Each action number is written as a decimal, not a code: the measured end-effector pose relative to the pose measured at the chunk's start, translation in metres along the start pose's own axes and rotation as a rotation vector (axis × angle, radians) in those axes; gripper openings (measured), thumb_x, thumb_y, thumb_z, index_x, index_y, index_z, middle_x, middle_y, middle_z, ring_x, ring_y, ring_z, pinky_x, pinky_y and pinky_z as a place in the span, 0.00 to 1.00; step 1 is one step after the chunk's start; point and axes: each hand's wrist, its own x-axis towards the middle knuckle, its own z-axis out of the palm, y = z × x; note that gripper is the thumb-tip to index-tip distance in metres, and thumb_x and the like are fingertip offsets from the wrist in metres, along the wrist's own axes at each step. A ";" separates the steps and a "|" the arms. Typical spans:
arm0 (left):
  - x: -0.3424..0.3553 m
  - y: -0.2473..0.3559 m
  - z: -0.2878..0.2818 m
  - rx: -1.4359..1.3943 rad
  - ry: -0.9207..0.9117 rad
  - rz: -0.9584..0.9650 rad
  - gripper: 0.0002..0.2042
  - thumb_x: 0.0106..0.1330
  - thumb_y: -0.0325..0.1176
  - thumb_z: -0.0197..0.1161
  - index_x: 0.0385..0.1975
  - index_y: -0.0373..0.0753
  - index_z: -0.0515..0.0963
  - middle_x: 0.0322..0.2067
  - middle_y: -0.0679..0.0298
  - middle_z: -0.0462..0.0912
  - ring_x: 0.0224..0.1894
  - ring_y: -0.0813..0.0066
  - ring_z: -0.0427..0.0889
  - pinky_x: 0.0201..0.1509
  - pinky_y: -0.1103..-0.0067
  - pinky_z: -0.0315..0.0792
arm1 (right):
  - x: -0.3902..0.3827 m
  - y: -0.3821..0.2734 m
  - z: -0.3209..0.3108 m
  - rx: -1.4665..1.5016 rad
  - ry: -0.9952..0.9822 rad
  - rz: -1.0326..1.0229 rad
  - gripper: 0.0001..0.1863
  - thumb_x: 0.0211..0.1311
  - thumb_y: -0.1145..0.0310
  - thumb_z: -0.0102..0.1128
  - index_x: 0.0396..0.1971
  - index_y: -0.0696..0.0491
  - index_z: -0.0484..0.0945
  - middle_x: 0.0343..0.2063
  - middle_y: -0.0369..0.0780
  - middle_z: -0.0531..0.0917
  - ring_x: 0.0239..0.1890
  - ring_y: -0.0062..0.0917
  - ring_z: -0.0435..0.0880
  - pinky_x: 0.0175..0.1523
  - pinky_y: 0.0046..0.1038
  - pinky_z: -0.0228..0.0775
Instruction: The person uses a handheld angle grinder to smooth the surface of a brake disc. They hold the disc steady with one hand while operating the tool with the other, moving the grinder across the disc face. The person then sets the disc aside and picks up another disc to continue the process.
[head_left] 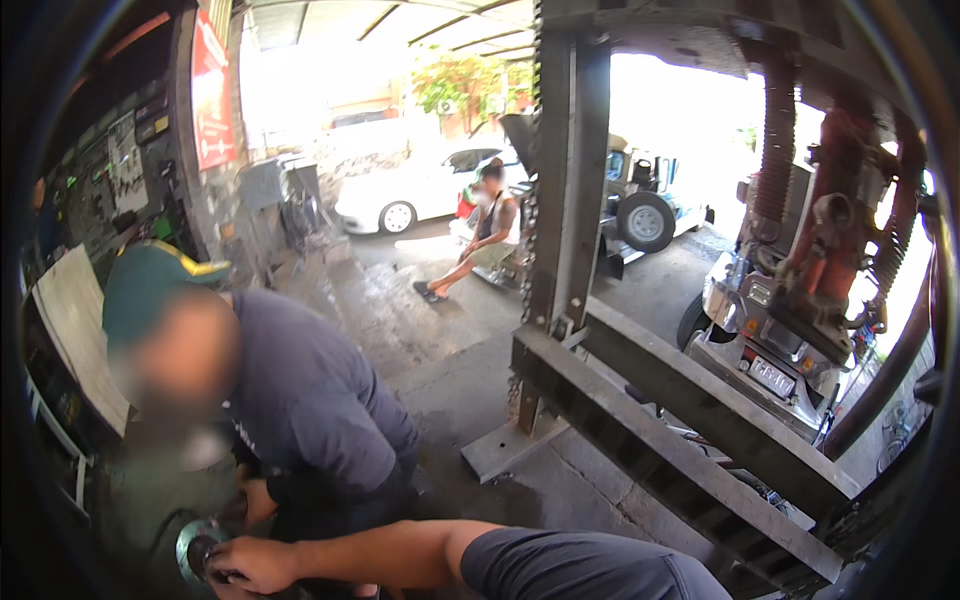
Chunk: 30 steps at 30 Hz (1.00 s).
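My right hand (pixel 250 563) reaches in from the lower right along the bottom edge, its fingers closed round a dark cylindrical part (pixel 205 555) beside a shiny round metal disc (pixel 188 540). The part's full shape is hard to make out. A co-worker in a green cap and dark grey shirt (pixel 320 390) bends close by at the left. The co-worker's hand (pixel 258 498) is just above mine, partly hidden. My left hand does not show.
A steel press frame (pixel 560 200) with horizontal beams (pixel 660 440) stands at right, under red hydraulic parts (pixel 830 230). Beyond are a seated person (pixel 490 225), a white car (pixel 400 205) and parked vehicles (pixel 640 210). A pale board (pixel 75 330) leans at left.
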 end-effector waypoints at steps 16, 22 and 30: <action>-0.202 0.014 -0.062 -0.106 -0.775 -0.334 0.23 0.69 0.40 0.72 0.57 0.31 0.81 0.50 0.44 0.88 0.55 0.47 0.87 0.61 0.63 0.78 | -0.009 -0.017 0.041 0.059 -0.749 0.275 0.15 0.67 0.62 0.68 0.44 0.59 0.88 0.37 0.53 0.89 0.40 0.48 0.90 0.50 0.42 0.81; -0.176 -0.007 -0.063 0.060 -0.691 -0.535 0.24 0.65 0.46 0.71 0.51 0.30 0.84 0.48 0.41 0.88 0.54 0.43 0.87 0.59 0.61 0.79 | -0.074 0.030 0.112 -0.079 -1.067 0.499 0.22 0.69 0.54 0.64 0.43 0.61 0.88 0.40 0.57 0.89 0.45 0.54 0.88 0.54 0.47 0.79; -0.159 -0.010 -0.081 0.150 -0.375 -0.685 0.32 0.64 0.44 0.64 0.68 0.36 0.75 0.58 0.40 0.84 0.63 0.44 0.81 0.69 0.58 0.73 | -0.086 0.053 0.222 -0.187 -0.362 1.028 0.42 0.66 0.45 0.68 0.68 0.63 0.72 0.66 0.64 0.73 0.67 0.59 0.76 0.70 0.48 0.72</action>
